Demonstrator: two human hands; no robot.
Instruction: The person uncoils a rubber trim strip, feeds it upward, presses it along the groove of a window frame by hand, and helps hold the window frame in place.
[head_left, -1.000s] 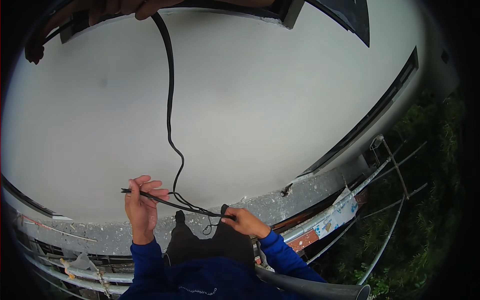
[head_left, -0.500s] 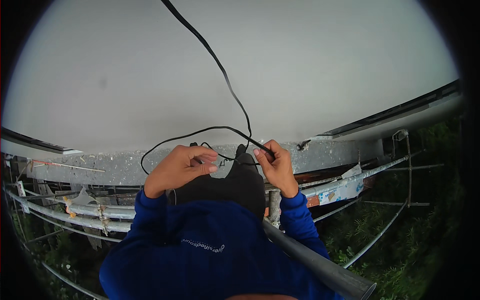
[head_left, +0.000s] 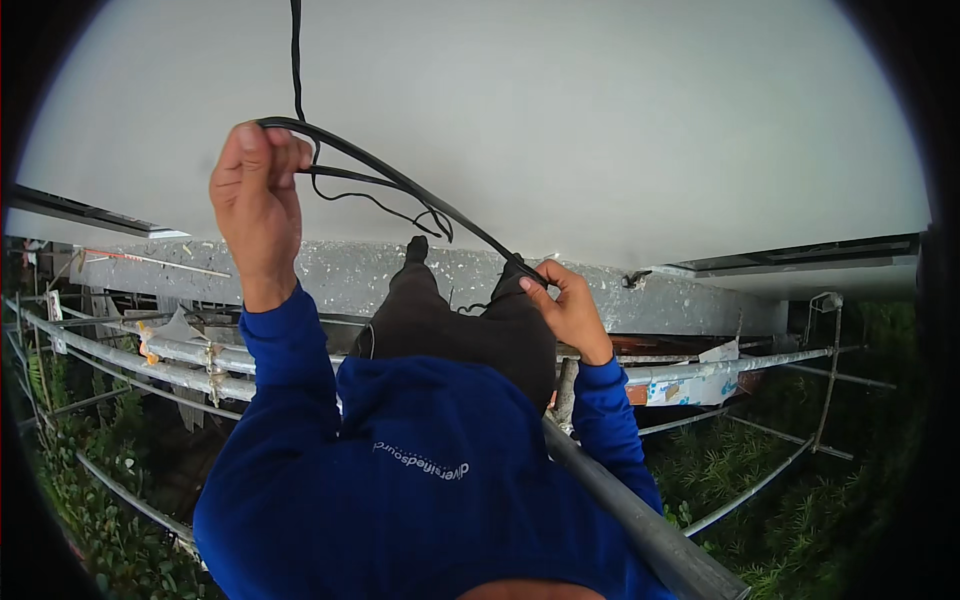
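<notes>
A black cable [head_left: 385,171] is stretched in a shallow arc between my two hands. My left hand [head_left: 258,205], raised against the pale wall at the left, pinches the cable's upper left end of the arc between thumb and fingers. Lower down, near my right knee, my right hand [head_left: 568,308] grips the same cable between thumb and forefinger. From beside my left hand one length runs straight up the wall and out of view. Thinner loops of cable hang under the arc, crossing one another; their loose ends are hard to follow.
The pale wall [head_left: 620,120] rises ahead from a paint-spattered grey ledge [head_left: 340,262], where my feet are. Scaffold tubes [head_left: 180,375] run behind the ledge on both sides, with greenery below. A thick grey pole [head_left: 640,515] slants past my right side.
My left hand has moved up and to the left and now holds the cable, which it did not clearly hold before. The loose loop has become a taut arc; my right hand shifted slightly right.
</notes>
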